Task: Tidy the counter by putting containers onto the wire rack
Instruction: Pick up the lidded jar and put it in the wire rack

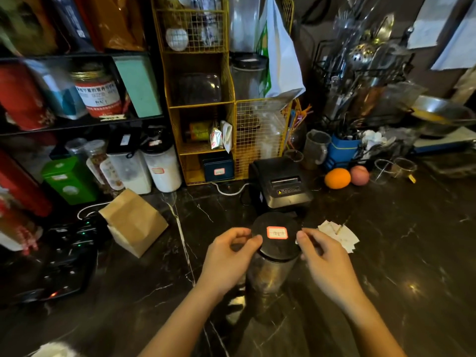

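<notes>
Grasp step: left hand [229, 256] and right hand [325, 261] at lid of jar [274, 253], upright on desk [386, 266]; fingers [253, 240] touching lid rim, firm grip cannot tell. Next: squeeze, lift, carry fwd to yellow wire rack [203, 104], w/o hitting printer [279, 184].

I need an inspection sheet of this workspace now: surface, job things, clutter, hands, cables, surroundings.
Surface: dark marble counter, glossy.
Job's things: clear jar with black lid and red-edged label, standing upright on the counter; yellow wire rack behind, shelves partly filled.
Clutter: brown paper bag, receipt printer, orange, paper slips.
Hands: left hand and right hand at the lid's two sides, fingers curled; firm grip cannot be told.
Cables: white cable by the printer.
Surroundings: utensil rack, shelf of tins.
</notes>
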Tool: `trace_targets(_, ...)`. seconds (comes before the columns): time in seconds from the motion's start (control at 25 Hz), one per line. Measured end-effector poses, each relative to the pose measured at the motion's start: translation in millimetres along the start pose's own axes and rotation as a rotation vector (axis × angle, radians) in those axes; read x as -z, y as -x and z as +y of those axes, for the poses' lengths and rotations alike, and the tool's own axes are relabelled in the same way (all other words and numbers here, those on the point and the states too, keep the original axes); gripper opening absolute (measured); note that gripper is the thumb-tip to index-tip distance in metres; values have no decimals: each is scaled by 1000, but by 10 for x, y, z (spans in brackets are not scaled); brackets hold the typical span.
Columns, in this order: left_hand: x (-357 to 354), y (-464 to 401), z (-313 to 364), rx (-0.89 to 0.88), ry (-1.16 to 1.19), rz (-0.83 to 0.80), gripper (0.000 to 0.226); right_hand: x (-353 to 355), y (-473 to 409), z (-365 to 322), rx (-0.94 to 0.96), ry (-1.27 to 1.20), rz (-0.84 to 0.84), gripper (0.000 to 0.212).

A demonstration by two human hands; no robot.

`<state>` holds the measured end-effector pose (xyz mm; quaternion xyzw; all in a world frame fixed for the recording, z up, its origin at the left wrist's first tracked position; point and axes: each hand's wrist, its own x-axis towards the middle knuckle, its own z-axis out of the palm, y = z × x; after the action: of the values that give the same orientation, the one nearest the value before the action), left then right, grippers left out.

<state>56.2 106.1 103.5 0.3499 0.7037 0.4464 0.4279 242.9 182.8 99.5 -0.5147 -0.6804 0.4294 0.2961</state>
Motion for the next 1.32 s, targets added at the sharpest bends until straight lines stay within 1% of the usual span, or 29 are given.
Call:
trace_targets(0.12,-9,46,0,37,53,0,21,-11,97,-46,-64,-74,-38,13)
trace_targets(0.2,-7,79,-12,17,73,13,18,-44,135,-90,-68,-98,-20,17)
trace_targets(0.28,-3,124,14,-7,80,31,24,-81,156,-132,-67,-107,-3,20)
trace_targets(0.36,30,144,41,-23,108,67,38,-127,146,-189,-81,-137,8,22)
trace_targets(0.4,60,146,63,-29,118,83,37,-161,129,-223,-85,-147,13,27)
trace_targets(0.48,125,155,126,-44,147,112,14,-229,96,-293,-70,-158,16,34)
trace_targets(0.52,168,154,150,-55,175,128,13,-270,78,-340,-60,-168,13,37)
trace_targets(0.6,265,152,163,-72,234,156,22,-344,54,-442,-30,-192,2,38)
trace_targets(0.72,430,152,156,-100,303,184,33,-460,3,-563,37,-243,-19,35)
trace_targets(0.8,533,131,148,-136,322,203,37,-538,-41,-641,58,-281,-51,36)
trace_targets(1.04,817,-71,150,-221,305,263,51,-795,-316,-877,134,-343,-114,36)
trace_targets(1.32,1095,-476,241,-347,303,324,59,-1065,-740,-1138,203,-366,-97,43)
